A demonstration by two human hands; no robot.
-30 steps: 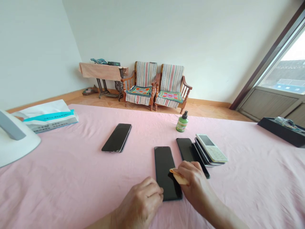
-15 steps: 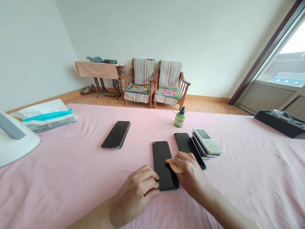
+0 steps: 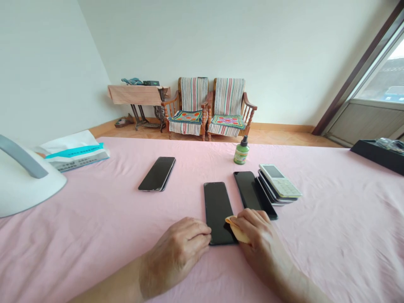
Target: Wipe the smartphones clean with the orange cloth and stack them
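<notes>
Yellow cloth (image 3: pixel 239 235) partly hidden by the right fingers (image 3: pixel 248 219), black box (image 3: pixel 378 157) cut off at right edge.

The pack (image 3: pixel 75 155) and green bottle (image 3: pixel 241 155) carry unreadable print.

Right hand (image 3: pixel 257 232) and yellow cloth (image 3: pixel 240 235) now farther down the middle phone (image 3: pixel 217 205)

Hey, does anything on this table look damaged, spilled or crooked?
Nothing looks spilled; the green spray bottle stands upright. The stack under the white keypad phone is uneven, its layers jutting out at the left. The left-hand smartphone has pale marks at its near right corner, possibly a crack, possibly glare.
</notes>
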